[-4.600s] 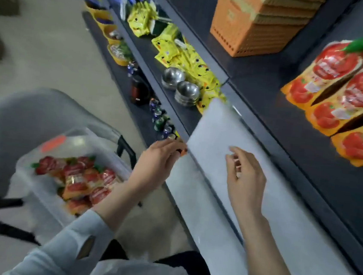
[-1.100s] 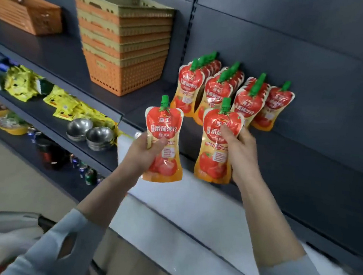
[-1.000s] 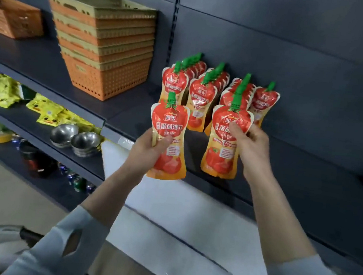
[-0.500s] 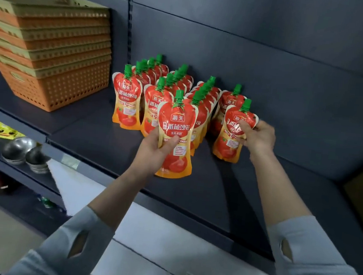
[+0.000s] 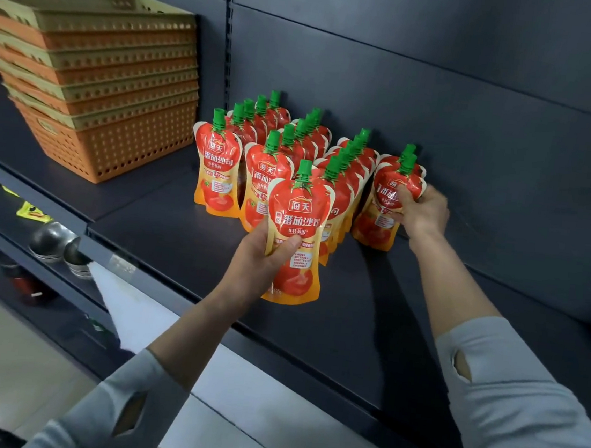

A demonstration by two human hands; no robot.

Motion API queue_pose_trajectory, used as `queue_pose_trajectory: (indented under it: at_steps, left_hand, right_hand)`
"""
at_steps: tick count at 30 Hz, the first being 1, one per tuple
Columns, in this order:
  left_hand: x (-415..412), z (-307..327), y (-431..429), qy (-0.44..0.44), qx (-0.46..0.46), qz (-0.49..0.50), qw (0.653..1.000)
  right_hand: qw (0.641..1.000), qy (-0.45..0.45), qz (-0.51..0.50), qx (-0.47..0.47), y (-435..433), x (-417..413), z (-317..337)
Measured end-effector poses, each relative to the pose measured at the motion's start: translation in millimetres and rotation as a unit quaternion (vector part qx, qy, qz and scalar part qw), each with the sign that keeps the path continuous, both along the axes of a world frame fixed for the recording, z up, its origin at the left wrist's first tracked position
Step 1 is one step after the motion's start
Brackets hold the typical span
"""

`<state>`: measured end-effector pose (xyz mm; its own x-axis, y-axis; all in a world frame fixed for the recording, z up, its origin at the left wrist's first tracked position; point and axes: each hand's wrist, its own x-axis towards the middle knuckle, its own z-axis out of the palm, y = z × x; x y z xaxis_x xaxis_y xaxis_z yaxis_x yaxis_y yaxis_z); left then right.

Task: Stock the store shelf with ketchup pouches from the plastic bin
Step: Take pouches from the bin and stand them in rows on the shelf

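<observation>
At the near edge of the dark grey metal store shelf [image 5: 182, 244], low in the frame, two forearms in pale grey sleeves reach in from 6 and 4 o'clock.

Left hand [image 5: 265, 257], centre frame: closed round the lower half of a red-and-orange ketchup pouch with a green screw cap [image 5: 297, 231]. Thumb lies across the pouch front, fingers hidden behind. Pouch upright, label facing the camera, held in front of the stocked group; whether its base touches the shelf cannot be told.

Right hand [image 5: 421, 209], at 2 o'clock from the left hand: curled on the upper right side of a second red ketchup pouch with green cap [image 5: 385, 204]. This pouch stands upright at the right end of the group, its base at shelf level, just in front of another pouch whose cap shows behind it.

Behind and between the hands: rows of standing ketchup pouches [image 5: 280, 142], several deep, running back toward the dark rear panel [image 5: 446, 93]. Front-left pouch stands a little apart at 10 o'clock from the held one.

Farther left, at 9 to 10 o'clock: a stack of orange and tan perforated plastic baskets [image 5: 94, 78] on the same shelf level.

Lower left, on the shelf below: steel bowls [image 5: 53, 242] and yellow packets [image 5: 32, 212], partly blurred. The plastic bin is out of view.
</observation>
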<state>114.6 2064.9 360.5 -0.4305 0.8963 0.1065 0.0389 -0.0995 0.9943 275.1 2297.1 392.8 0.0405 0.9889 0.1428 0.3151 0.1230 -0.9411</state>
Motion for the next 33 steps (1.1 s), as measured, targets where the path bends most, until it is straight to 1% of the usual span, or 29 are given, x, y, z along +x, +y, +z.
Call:
queue_pose_trajectory:
  at_steps: [6, 12, 13, 15, 16, 17, 18, 19, 21, 22, 23, 25, 29, 31, 33]
  left_hand:
    - [1.5, -3.1, -0.3, -0.003, -0.005, -0.003, 1.0]
    - [9.0, -4.7, -4.6, 0.003, 0.005, -0.012, 1.0]
    - [10.7, -5.2, -5.4, 0.009, 0.005, -0.014, 1.0]
    - [14.9, -5.9, -7.0, 0.022, 0.006, -0.02, 1.0]
    - [18.0, -5.7, -7.2, 0.025, 0.008, -0.026, 0.999]
    - [21.7, -6.5, -7.1, 0.025, 0.009, -0.031, 0.999]
    - [26.2, -7.2, -6.5, 0.023, 0.008, -0.038, 0.999]
    - [31.4, -8.9, -5.1, 0.018, 0.005, -0.045, 0.999]
    - [43.8, -12.5, -2.0, 0.009, -0.005, -0.065, 0.998]
    - [50.1, -14.7, -0.1, 0.008, -0.008, -0.078, 0.997]
    - [55.9, -17.3, 2.4, 0.006, -0.009, -0.092, 0.996]
    - [66.3, -20.5, 7.4, 0.008, -0.008, -0.115, 0.993]
    - [77.3, -23.3, 19.6, 0.026, -0.016, -0.133, 0.991]
    - [79.3, -24.1, 23.1, 0.066, -0.017, -0.112, 0.991]
    - [80.5, -28.9, 26.0, 0.133, -0.02, -0.087, 0.987]
  right_hand:
    - [1.0, -0.006, 0.013, 0.008, 0.7, 2.4, 0.7]
    - [0.999, -0.042, 0.012, 0.013, -10.5, 14.5, 2.0]
    - [0.997, -0.062, -0.012, 0.039, -18.5, 19.2, 6.7]
    - [0.984, -0.094, -0.071, 0.135, -39.9, 29.4, 16.4]
    - [0.976, -0.094, -0.072, 0.182, -53.8, 33.5, 21.0]
    - [0.974, -0.092, -0.042, 0.204, -67.8, 36.6, 24.6]
    - [0.976, -0.086, 0.02, 0.201, -83.0, 38.3, 27.1]
    - [0.978, -0.075, 0.098, 0.167, -96.8, 38.8, 28.2]
    - [0.967, -0.053, 0.242, 0.061, -119.5, 39.3, 28.6]
    - [0.956, -0.055, 0.287, 0.029, -124.6, 41.2, 27.4]
    - [0.948, -0.064, 0.31, 0.018, -126.3, 44.0, 25.8]
    - [0.946, -0.07, 0.317, 0.018, -125.0, 52.0, 26.1]
    - [0.951, -0.086, 0.295, 0.029, -115.1, 69.0, 32.1]
    - [0.96, -0.101, 0.258, 0.043, -105.9, 75.0, 33.4]
    - [0.967, -0.121, 0.219, 0.057, -95.1, 79.1, 34.4]
